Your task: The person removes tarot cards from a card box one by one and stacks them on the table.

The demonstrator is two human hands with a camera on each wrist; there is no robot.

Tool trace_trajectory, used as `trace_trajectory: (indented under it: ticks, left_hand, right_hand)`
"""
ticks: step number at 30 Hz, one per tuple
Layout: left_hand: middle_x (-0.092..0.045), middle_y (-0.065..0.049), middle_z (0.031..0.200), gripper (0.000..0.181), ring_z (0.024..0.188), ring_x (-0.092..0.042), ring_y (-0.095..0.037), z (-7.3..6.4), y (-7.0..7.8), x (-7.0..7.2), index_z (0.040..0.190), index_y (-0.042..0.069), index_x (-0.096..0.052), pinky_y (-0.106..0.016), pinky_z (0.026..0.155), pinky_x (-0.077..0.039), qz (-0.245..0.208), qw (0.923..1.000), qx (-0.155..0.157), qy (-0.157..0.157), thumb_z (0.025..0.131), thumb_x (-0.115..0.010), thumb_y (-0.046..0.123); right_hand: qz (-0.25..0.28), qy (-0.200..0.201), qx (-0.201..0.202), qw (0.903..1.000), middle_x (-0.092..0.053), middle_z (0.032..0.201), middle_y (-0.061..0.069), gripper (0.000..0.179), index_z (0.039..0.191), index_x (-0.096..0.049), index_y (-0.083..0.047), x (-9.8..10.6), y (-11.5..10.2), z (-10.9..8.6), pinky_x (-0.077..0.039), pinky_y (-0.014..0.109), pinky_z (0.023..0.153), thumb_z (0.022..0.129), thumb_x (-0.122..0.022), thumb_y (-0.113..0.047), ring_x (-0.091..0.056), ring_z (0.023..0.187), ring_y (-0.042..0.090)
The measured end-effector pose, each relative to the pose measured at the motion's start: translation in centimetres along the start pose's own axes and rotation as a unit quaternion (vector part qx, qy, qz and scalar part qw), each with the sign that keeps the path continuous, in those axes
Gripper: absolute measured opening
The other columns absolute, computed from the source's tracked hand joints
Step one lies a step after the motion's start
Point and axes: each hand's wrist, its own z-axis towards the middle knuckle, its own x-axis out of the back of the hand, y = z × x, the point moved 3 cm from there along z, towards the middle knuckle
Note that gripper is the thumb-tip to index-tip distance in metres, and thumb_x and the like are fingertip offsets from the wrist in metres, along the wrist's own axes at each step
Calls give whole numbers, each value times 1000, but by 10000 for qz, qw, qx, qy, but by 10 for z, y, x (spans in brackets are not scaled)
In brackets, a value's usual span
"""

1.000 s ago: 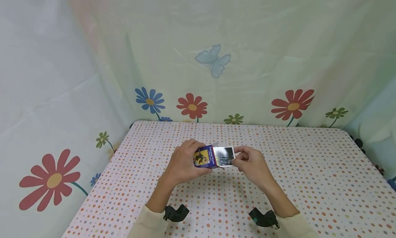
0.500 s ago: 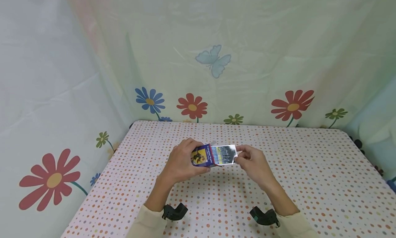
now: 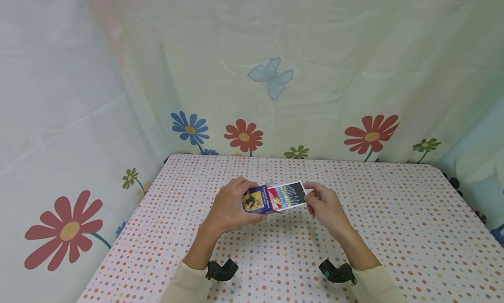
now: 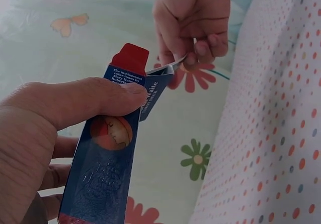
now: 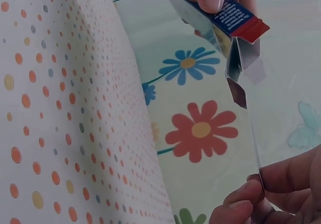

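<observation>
My left hand (image 3: 230, 207) grips a blue tarot card box (image 3: 255, 200), thumb along one narrow side and fingers behind. The box lies on its side in the head view, its opened end facing right. A red end flap (image 4: 131, 57) sticks out at that end in the left wrist view. A tarot card (image 3: 289, 195) with a white border, black top and red patch stands well out of the opening. Thumb and forefinger of my right hand (image 3: 327, 207) pinch its outer end. Edge-on, the card (image 5: 254, 138) looks like a thin line in the right wrist view.
Both hands are above a table with a dotted white cloth (image 3: 275, 259). Behind it hangs a pale curtain (image 3: 315, 97) printed with flowers and a butterfly. Black cameras (image 3: 222, 270) are strapped to both wrists.
The card has slid further right out of the box, its outer end tilting upward, and more of its picture shows. My right hand has moved right with it; the left hand shifted slightly left.
</observation>
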Motion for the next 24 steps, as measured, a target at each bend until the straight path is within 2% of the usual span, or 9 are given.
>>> trace_trajectory:
  ticks: [9, 16, 24]
  left_hand:
    - [-63, -1, 114, 71, 101, -57, -17, 0, -3, -5, 126, 14, -66, -42, 84, -51, -10, 9999, 55, -85, 67, -92, 45]
    - [-62, 0, 115, 71, 100, -57, -15, 1, -6, -6, 126, 15, -66, -40, 83, -50, -36, 10000, 7, -73, 68, -91, 47]
    - [-63, 0, 113, 72, 97, -55, -16, 1, -5, -7, 126, 15, -66, -41, 82, -49, -29, 10000, -57, -44, 67, -91, 47]
  right_hand:
    - [386, 21, -171, 9991, -52, 91, 15, 36, 141, -50, 2, 4, 17, 8, -47, 30, 59, 106, -43, -4, -50, 69, 16]
    - [245, 355, -202, 9989, -55, 93, 16, 36, 140, -55, 1, 8, 26, 14, -50, 28, 60, 106, -44, -4, -53, 71, 18]
    - [43, 147, -285, 9995, -55, 90, 20, 35, 137, -60, -1, 6, 40, 20, -39, 23, 52, 106, -46, -5, -47, 66, 17]
